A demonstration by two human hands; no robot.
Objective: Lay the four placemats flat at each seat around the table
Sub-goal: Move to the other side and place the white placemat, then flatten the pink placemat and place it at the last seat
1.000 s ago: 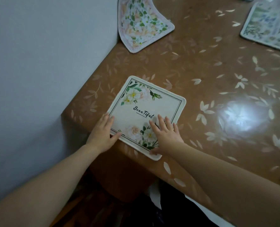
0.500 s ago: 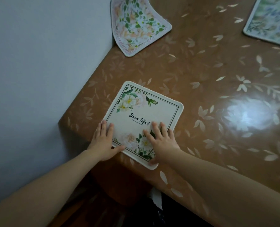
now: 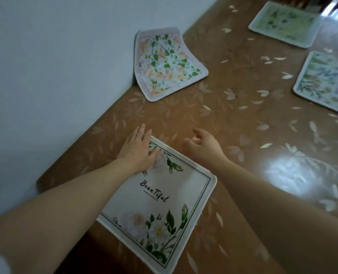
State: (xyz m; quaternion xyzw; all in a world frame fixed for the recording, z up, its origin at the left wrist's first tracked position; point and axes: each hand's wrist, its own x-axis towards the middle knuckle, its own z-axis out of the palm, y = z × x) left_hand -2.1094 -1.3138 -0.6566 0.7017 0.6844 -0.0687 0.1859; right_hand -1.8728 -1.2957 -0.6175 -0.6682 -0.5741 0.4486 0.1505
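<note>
A white placemat with flowers and the word "Beautiful" (image 3: 160, 202) lies flat at the near table edge. My left hand (image 3: 138, 149) rests flat, fingers together, on its far left corner. Past the mat's far edge my right hand (image 3: 201, 145) hovers over the brown table (image 3: 243, 119), fingers loosely curled and holding nothing. A pink-bordered floral placemat (image 3: 164, 64) leans half up the wall, its lower part on the table. A green placemat (image 3: 284, 24) and a blue-green one (image 3: 328, 84) lie flat on the right.
A plain pale wall (image 3: 55, 66) runs along the table's left side. The glossy tabletop shows a bright light reflection (image 3: 290, 171) at the right. Below the near edge the space is dark.
Both hands have slid from the near edge of the "Beautiful" mat to its far edge; the right hand has lifted off it. The camera has moved forward.
</note>
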